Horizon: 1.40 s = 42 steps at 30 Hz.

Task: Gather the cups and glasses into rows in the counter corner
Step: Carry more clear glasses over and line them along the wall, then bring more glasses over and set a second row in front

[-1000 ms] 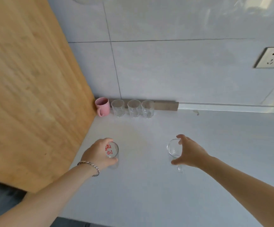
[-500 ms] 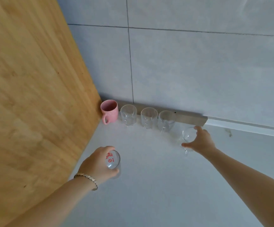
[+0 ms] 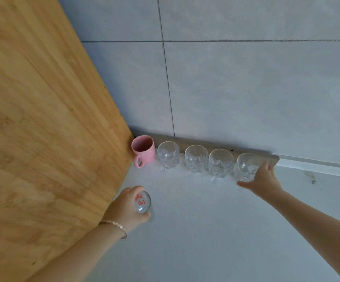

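Lining glasses along the back wall, with bare counter (image 3: 216, 231) in front.
A pink mug (image 3: 143, 150) sat in the corner against the wood panel (image 3: 42, 119), three glasses (image 3: 196, 158) beside it. The right hand (image 3: 261, 180), arm outstretched, grasped a fourth glass (image 3: 245, 165) at the row's end; the left hand (image 3: 127, 208) clasped a red-printed glass (image 3: 142, 201) near the panel.
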Motion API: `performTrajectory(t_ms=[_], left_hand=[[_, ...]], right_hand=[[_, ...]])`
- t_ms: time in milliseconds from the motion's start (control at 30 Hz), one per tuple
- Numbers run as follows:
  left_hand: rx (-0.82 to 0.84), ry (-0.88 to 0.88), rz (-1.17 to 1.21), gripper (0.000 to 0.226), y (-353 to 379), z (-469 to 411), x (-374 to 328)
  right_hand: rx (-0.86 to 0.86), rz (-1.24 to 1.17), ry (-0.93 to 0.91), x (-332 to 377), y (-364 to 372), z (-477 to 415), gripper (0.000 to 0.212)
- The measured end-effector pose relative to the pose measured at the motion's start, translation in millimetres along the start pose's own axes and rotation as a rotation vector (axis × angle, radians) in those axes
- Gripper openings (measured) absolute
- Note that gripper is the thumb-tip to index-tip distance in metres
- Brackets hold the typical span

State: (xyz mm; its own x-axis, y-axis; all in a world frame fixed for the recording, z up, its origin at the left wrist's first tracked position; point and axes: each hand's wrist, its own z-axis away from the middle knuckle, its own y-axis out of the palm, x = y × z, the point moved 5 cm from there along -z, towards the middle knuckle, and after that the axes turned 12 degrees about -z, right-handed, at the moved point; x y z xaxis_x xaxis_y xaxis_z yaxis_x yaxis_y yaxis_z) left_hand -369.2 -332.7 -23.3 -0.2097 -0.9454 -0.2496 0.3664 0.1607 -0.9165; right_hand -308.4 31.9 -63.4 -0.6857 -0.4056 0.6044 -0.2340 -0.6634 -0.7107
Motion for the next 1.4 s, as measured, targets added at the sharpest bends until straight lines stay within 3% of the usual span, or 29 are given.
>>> performTrajectory(t_ms=[167,333,567,667,733,833,900,1033,1167,1233,1400], left_hand=[[-0.02,-0.021,-0.088,0.063,-26,-54,18],[-0.021,0.066,-0.136,0.059,-29,-91,31],[-0.048,0.204,-0.296,0.065,-24,-115,31],[-0.128,0.247,-0.4,0.06,-20,-100,25],[-0.129,0.256,-0.53,0.07,-10,-79,13],[-0.073,0.437,-0.624,0.067,7,-43,-30],[0.059,0.565,-0.644,0.046,22,-17,-69],[0.342,0.638,-0.542,0.005,57,35,-152],[0.385,0.837,-0.491,0.004,92,96,-252],[0.382,0.925,-0.507,0.015,109,132,-302],[0.366,1.057,-0.534,0.018,165,223,-425]], right_hand=[[0.185,0.024,0.062,-28,19,55,0.077],[0.282,0.035,0.081,-36,41,112,0.05],[0.229,0.005,0.125,-37,52,153,0.042],[0.214,0.003,0.145,-40,52,165,0.04],[0.219,0.01,0.156,-42,51,173,0.039],[0.271,0.057,0.173,-50,46,185,0.039],[0.308,0.131,0.197,-61,37,196,0.041],[0.321,0.192,0.267,-101,5,226,0.044],[0.256,0.161,0.384,-166,-50,270,0.045],[0.206,0.128,0.445,-209,-83,297,0.045],[0.082,0.065,0.57,-324,-178,372,0.045]])
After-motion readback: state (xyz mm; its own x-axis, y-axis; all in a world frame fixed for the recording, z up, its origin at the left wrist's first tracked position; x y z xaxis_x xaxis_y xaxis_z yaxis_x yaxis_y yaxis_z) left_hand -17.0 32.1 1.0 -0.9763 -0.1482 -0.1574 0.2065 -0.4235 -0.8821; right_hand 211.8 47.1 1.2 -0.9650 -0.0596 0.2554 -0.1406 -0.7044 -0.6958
